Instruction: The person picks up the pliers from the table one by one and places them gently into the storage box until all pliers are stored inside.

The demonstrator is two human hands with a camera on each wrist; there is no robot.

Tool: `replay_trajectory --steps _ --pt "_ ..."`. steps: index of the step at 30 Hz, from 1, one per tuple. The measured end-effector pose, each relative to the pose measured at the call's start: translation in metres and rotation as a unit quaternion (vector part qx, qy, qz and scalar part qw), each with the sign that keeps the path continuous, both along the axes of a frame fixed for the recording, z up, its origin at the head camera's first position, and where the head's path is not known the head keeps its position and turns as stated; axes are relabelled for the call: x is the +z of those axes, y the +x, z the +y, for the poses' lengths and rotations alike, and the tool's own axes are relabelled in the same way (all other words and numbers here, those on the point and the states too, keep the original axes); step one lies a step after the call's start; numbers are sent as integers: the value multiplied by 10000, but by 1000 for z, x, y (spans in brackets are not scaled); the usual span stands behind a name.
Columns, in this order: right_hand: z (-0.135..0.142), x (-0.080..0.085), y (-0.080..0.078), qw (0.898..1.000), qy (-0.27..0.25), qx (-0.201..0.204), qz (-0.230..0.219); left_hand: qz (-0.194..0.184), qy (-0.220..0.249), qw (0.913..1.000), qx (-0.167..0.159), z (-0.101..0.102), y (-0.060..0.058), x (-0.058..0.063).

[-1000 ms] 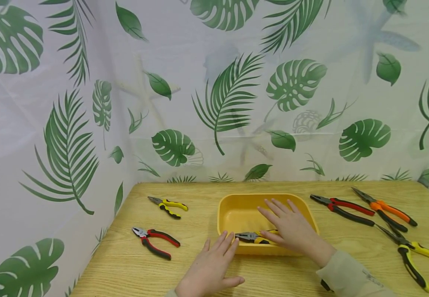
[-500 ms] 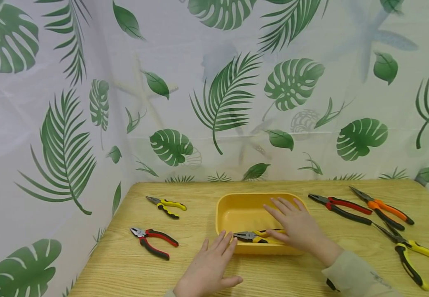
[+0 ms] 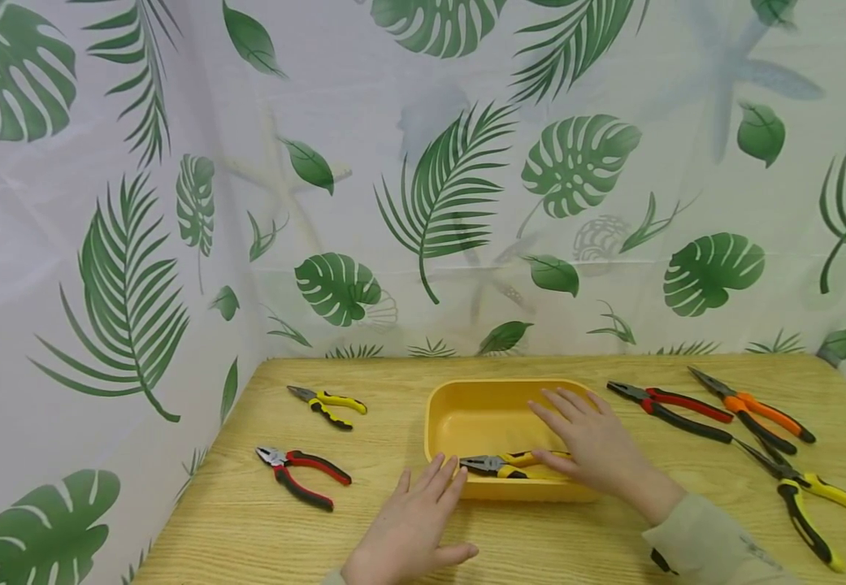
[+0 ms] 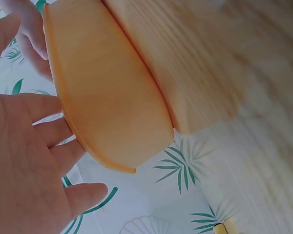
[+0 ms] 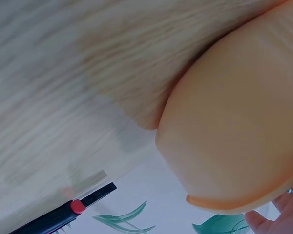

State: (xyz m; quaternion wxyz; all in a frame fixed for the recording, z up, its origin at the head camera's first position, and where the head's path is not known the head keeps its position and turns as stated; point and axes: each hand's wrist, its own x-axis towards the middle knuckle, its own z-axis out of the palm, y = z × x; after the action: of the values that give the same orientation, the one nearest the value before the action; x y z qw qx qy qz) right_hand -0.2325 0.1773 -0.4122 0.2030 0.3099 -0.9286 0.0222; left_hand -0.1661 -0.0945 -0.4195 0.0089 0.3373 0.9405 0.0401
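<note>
A yellow plastic bin sits on the table with black-and-yellow combination pliers lying along its near side. My left hand is at the near left corner, straight fingertips right at the rim; the left wrist view shows its fingers against the edge of the bin wall. Spread over the bin's right end is my right hand, its thumb overlapping the pliers' handles and covering their ends. The right wrist view shows mostly the outside of the bin, with part of a hand at the lower right.
On the left lie yellow-black long-nose pliers and red-black combination pliers. To the right are red-black pliers, orange-black pliers and large yellow-black pliers. A dark tip shows beside the right sleeve. Leaf-print sheeting stands behind.
My right hand has slid a little to the right over the bin, uncovering more of the pliers' handles. The left hand stays at the rim, and the pliers lie as before.
</note>
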Motion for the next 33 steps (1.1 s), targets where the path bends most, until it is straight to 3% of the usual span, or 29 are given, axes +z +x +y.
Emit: replay_trajectory --steps 33 --pt "29 -1 3 9995 15 -219 209 -145 104 9998 10 0 1 0"
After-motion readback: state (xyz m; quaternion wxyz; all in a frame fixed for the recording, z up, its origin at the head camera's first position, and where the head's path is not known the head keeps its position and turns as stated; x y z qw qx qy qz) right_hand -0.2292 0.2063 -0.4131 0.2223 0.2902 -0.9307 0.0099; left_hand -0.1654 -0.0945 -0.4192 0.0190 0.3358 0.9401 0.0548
